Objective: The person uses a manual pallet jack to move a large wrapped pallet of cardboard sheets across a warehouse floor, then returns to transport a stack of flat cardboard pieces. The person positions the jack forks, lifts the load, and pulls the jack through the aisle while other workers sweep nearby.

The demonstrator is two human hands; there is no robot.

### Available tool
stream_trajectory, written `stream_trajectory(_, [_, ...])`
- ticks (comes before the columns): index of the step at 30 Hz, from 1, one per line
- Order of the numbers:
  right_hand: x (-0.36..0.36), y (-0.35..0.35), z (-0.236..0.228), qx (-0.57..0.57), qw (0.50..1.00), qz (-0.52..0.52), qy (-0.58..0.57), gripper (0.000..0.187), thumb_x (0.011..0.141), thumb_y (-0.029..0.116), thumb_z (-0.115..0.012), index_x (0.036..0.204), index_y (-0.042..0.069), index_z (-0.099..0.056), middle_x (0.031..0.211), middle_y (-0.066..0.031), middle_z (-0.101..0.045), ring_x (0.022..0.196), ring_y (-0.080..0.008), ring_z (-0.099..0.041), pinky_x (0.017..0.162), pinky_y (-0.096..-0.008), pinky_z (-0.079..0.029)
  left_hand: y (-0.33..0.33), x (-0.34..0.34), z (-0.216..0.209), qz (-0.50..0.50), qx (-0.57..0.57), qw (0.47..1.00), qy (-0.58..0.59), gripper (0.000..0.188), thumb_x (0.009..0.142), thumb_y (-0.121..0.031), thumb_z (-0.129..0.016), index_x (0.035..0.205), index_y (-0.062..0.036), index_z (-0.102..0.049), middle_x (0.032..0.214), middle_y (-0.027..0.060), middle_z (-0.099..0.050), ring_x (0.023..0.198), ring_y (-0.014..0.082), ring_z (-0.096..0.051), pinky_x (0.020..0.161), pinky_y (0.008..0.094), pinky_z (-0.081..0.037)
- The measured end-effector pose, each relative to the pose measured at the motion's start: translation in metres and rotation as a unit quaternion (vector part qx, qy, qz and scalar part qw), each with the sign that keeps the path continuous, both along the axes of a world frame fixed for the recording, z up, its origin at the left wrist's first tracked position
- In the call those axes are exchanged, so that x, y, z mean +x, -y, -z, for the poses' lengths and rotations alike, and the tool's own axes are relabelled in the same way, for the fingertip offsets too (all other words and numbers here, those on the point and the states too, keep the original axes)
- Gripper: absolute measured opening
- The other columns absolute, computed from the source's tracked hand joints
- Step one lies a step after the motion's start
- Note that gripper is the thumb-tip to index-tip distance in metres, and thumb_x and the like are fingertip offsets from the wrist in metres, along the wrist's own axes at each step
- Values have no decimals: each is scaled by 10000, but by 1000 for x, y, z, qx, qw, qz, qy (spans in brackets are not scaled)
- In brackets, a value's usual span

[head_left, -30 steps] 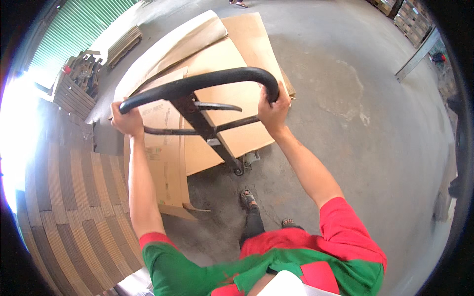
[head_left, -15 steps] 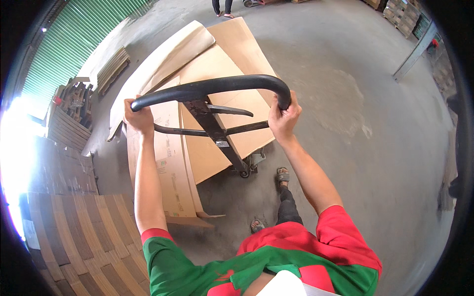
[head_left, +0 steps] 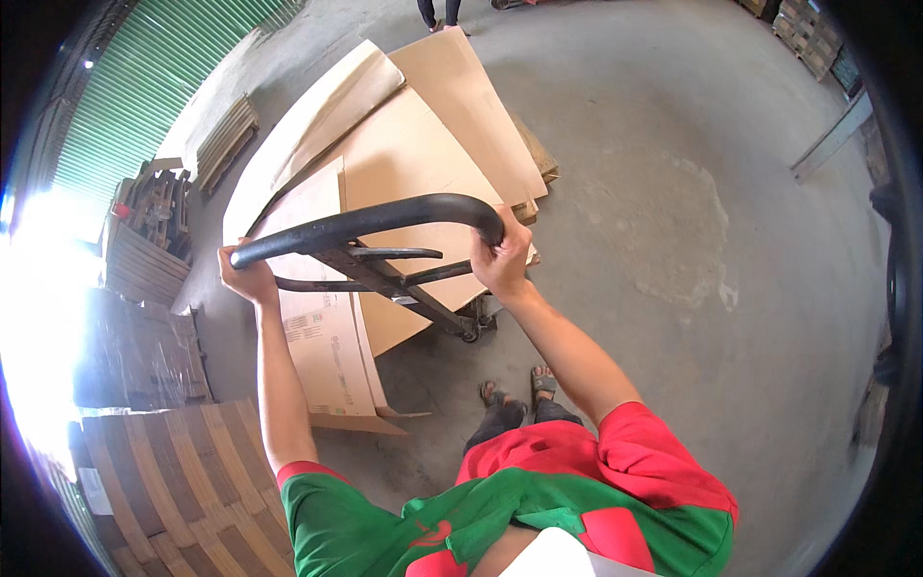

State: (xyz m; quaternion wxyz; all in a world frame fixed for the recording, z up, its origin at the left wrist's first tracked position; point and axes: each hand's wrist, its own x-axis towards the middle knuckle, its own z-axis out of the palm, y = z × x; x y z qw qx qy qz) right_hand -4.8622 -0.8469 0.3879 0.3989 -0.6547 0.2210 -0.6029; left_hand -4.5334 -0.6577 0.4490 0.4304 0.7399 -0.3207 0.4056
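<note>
A black looped pallet jack handle (head_left: 385, 213) spans the space before me. My left hand (head_left: 252, 276) is closed round its left end, and my right hand (head_left: 502, 258) grips the right end. A lever (head_left: 396, 253) sits inside the loop. From there the dark shaft (head_left: 423, 306) slopes down to a small wheel at the base (head_left: 469, 333). Beyond and beneath the handle lie large flat cardboard sheets (head_left: 413, 144), fanned at different angles, with one curled sheet (head_left: 317, 125) on the left. Part of a wooden pallet (head_left: 535, 154) shows under their right side.
Bundled cardboard stacks (head_left: 178, 481) stand close on my left, with a wrapped stack (head_left: 144, 351) behind. A slanting metal post (head_left: 832, 139) and pallets (head_left: 806, 37) are at the far right. Another person's legs (head_left: 438, 12) show at the far end. Grey concrete floor (head_left: 654, 385) extends rightward.
The handle has tipped lower toward me and shifted left, both hands moving with it. My feet have come closer together. More of the pallet's right side now shows.
</note>
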Motion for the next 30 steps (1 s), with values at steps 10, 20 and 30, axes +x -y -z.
stream_trajectory(10, [0,-3,-3,-20,999,44,-15,144,823,-76,-631,921,16,-580,656,-105,-561,541,-205,-588,526,-300,-437,7,6,3,-15,3,999,36,290,871,-133,-681,694,-34,-474,585,103,-504,533,204,-472,570,358,-427])
stream_trajectory(20, [-47,-60,-11,184,954,-230,-54,207,871,71,-675,701,25,-565,543,-62,-481,546,-79,-416,488,-315,-350,-102,-39,-2,67,63,995,-44,403,950,-115,-653,653,-80,-383,596,-53,-309,591,72,-317,492,297,-290])
stream_trajectory(30, [-116,-92,-10,108,961,-252,-38,361,919,143,-638,626,19,-466,564,-182,-485,481,-331,-516,465,-409,-376,-191,-153,10,-28,-41,997,-63,380,945,-154,-628,667,-78,-380,546,-9,-328,465,109,-340,424,304,-313])
